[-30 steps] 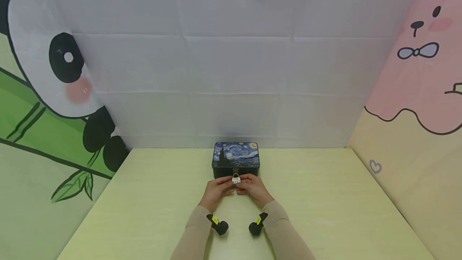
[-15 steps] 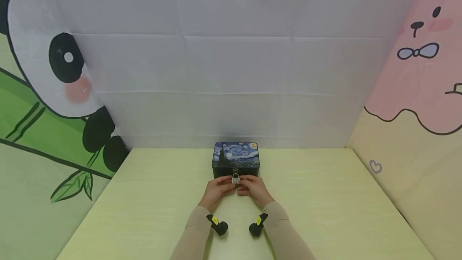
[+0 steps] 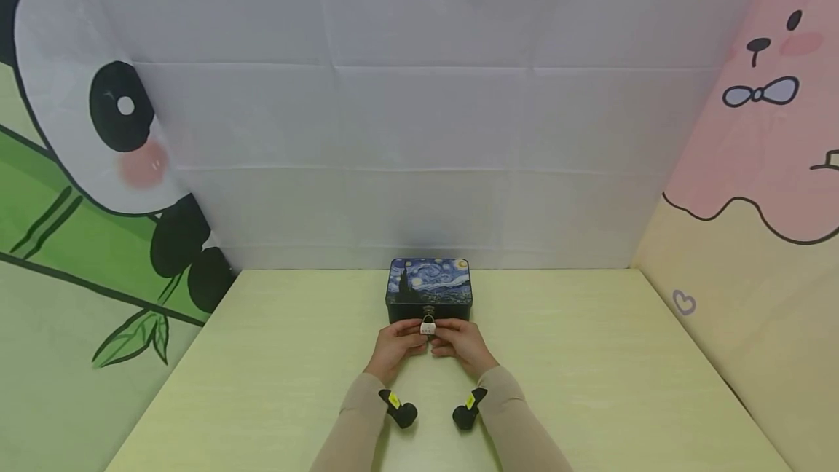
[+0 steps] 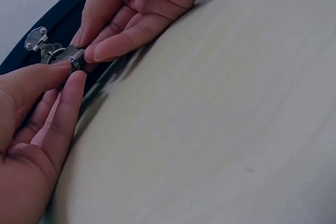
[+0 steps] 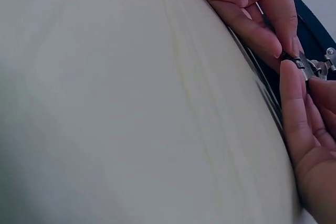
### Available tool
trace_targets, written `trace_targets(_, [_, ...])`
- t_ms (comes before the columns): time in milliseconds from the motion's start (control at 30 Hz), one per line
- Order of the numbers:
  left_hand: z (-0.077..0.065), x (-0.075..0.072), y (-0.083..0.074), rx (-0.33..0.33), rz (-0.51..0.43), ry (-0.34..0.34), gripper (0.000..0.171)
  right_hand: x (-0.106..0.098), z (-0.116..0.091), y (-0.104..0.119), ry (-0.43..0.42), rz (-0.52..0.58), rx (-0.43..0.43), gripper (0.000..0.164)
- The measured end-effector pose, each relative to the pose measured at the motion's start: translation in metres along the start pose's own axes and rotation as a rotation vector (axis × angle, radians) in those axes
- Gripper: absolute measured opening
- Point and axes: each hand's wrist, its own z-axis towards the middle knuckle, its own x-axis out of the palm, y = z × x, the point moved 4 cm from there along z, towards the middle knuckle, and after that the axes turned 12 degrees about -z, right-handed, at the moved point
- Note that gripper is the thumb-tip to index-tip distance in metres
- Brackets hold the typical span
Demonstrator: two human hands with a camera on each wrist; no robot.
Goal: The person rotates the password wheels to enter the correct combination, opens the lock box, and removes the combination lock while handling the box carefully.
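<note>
A small silver combination padlock (image 3: 428, 328) hangs by its shackle from the metal latch (image 4: 37, 39) on the front of a dark tin box (image 3: 429, 282). The box's lid is down and carries a swirling blue night-sky painting. From the left, my left hand (image 3: 395, 344) pinches the padlock's body between thumb and fingers. My right hand (image 3: 461, 341) pinches it from the other side, its fingertips at the number dials, which show in the left wrist view. The digits are too small to read.
The box stands on a pale wooden table (image 3: 262, 384), close to the white cloth backdrop (image 3: 426, 130). Side walls bear a painted panda (image 3: 79, 130) and a pink bear (image 3: 767, 130). A black wrist camera sits on each sleeve.
The padlock's body tilts slightly between the fingers, its front catching the light differently. Both hands stay at it with small finger shifts; the box has not moved.
</note>
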Motion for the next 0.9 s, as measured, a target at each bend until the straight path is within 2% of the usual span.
trace_targets(400, [0.0045, -0.0003, 0.0047, 0.0, 0.049, -0.024, 0.042, -0.0006, 0.0023, -0.0031, -0.01, -0.006, 0.001, 0.035])
trace_targets(900, [0.0047, 0.0003, 0.0046, -0.003, 0.053, -0.045, 0.039, -0.0001, 0.0016, -0.0025, -0.01, 0.003, 0.001, 0.036])
